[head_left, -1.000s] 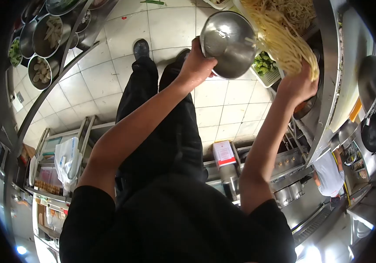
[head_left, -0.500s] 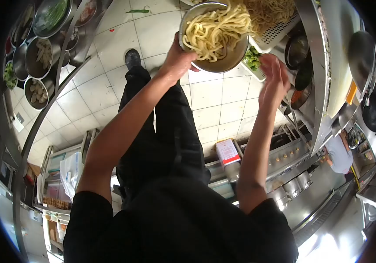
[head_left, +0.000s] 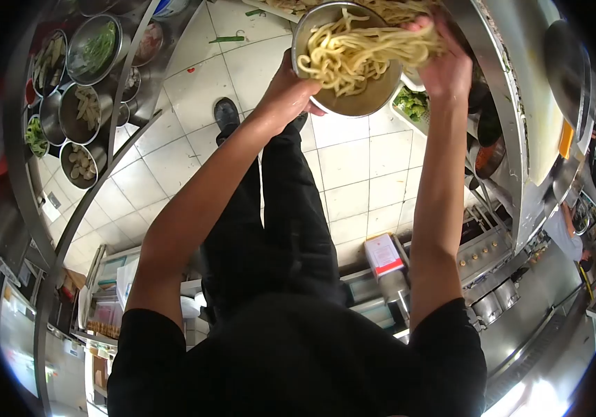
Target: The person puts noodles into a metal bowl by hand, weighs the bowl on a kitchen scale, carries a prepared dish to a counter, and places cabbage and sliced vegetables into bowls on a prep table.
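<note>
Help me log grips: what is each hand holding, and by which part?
The left hand holds the metal bowl by its left side, at the rim. The right hand grips noodles by the ends away from the bowl.

Wide, strongly curved fisheye view ringed by black corners, with straight edges bowing near the sides. The pale tiled floor (head_left: 340, 177) is brightly and evenly lit, while the black clothing (head_left: 298, 347) sinks into shadow with little detail. White glare burns out the lower right, and a bluish-white glow washes the lower left. The raised right hand (head_left: 447, 69) looks slightly motion-blurred; outer areas are soft.
</note>
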Tool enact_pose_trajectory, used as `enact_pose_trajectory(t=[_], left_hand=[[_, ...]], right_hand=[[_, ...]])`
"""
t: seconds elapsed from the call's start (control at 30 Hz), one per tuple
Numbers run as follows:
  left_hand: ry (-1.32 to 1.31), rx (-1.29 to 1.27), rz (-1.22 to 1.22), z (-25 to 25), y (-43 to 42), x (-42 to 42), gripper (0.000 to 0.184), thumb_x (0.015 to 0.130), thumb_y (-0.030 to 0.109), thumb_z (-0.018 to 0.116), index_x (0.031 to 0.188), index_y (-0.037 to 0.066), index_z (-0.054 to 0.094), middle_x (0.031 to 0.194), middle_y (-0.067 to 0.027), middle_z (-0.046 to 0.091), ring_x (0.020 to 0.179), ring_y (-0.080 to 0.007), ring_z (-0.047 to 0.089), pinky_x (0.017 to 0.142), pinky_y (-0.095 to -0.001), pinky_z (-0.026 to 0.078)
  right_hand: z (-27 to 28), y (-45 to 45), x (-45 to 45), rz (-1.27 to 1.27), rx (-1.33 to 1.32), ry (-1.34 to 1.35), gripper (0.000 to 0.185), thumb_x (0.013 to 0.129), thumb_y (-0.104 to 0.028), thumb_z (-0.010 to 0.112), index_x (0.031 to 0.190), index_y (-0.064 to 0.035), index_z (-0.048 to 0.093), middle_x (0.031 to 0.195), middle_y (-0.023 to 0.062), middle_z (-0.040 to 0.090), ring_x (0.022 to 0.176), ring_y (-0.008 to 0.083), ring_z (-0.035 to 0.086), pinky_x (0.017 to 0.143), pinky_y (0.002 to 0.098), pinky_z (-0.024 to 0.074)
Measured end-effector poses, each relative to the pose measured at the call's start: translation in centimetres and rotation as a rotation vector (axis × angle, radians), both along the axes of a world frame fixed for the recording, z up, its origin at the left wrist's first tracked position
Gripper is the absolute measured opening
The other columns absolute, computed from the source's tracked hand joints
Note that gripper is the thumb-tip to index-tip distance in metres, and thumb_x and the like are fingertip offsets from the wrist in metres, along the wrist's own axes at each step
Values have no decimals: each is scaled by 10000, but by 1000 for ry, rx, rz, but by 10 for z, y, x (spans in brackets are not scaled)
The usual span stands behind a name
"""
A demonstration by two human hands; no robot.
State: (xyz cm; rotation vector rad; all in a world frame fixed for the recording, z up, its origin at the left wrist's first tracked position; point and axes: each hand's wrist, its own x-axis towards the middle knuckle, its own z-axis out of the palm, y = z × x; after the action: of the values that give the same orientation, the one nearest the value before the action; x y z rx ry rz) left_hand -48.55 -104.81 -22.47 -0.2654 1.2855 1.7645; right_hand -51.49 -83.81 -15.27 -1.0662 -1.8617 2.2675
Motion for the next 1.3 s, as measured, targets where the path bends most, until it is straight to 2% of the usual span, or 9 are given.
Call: enact_pose_trajectory(t=[0.1, 0.2, 0.27, 0.37, 0.5, 0.6, 0.73, 1.2, 1.3], left_hand=[[22, -30, 80, 12, 18, -6, 564, 737, 22, 447, 1270, -14, 268, 1138, -171, 484, 924, -267, 573, 662, -375, 554], [52, -13, 84, 15, 28, -10, 560, 740, 24, 445, 1268, -17, 263, 1147, -174, 477, 924, -264, 572, 655, -373, 557], [21, -26, 45, 11, 31, -9, 569, 737, 18, 443, 1272, -19, 254, 1154, -176, 472, 942, -271, 571, 647, -374, 561], [28, -20, 115, 5, 29, -6, 483, 747, 28, 426, 1219, -43, 351, 1104, -179, 520, 914, -272, 592, 645, -374, 560], [-105, 106, 112, -10, 26, -13, 337, 750, 46, 433, 1060, -60, 513, 983, -156, 594, 852, -255, 605, 674, -396, 538], [-115, 104, 127, -8, 25, -17, 319, 737, 44, 458, 1034, -57, 516, 946, -123, 592, 794, -244, 596, 687, -396, 531], [42, -28, -16, 8, 26, -33, 314, 727, 61, 479, 1019, -42, 522, 901, -102, 590, 774, -222, 591, 696, -384, 530], [276, -514, -510, -49, 133, -125, 317, 809, 95, 549, 1064, -90, 513, 935, -220, 598, 759, -264, 629, 598, -330, 542], [871, -900, -598, 13, 131, -106, 317, 736, 117, 619, 985, -73, 569, 966, -212, 599, 861, -286, 602, 745, -365, 489]], right_hand=[[-14, 25, 24, 243, -417, 388, 383, 938, -299, 360, 1139, 4, 478, 973, 136, 583, 975, 239, 550, 894, 411, 430], [3, -24, 48, 183, 123, 263, 256, 824, -160, 576, 1006, 18, 593, 935, 151, 630, 865, 277, 604, 796, 371, 469], [-1, -25, 61, 818, 1055, -127, 216, 768, -151, 639, 908, 13, 629, 878, 146, 645, 825, 268, 612, 760, 343, 467], [17, -20, 74, 508, 1301, 169, 212, 730, -161, 681, 857, 3, 642, 841, 150, 640, 768, 286, 613, 705, 336, 471], [-1, 16, 89, 29, 831, -107, 234, 828, -194, 575, 880, 24, 640, 757, 102, 660, 650, 174, 610, 665, 283, 462], [-45, 58, 77, 103, -119, -295, 445, 897, -350, 459, 1136, 23, 506, 1007, 166, 601, 902, 203, 576, 746, 329, 478], [-64, 45, 28, -145, -370, -165, 454, 917, -374, 364, 1181, -17, 457, 1181, 148, 515, 1051, 259, 515, 901, 375, 438], [-111, 126, -19, -197, 350, 172, 423, 879, -354, 417, 1174, -57, 479, 1143, 153, 538, 1072, 268, 504, 874, 391, 445], [-118, 122, -22, -165, 469, 155, 423, 877, -352, 419, 1174, -58, 480, 1141, 154, 539, 1071, 269, 504, 874, 392, 444]])
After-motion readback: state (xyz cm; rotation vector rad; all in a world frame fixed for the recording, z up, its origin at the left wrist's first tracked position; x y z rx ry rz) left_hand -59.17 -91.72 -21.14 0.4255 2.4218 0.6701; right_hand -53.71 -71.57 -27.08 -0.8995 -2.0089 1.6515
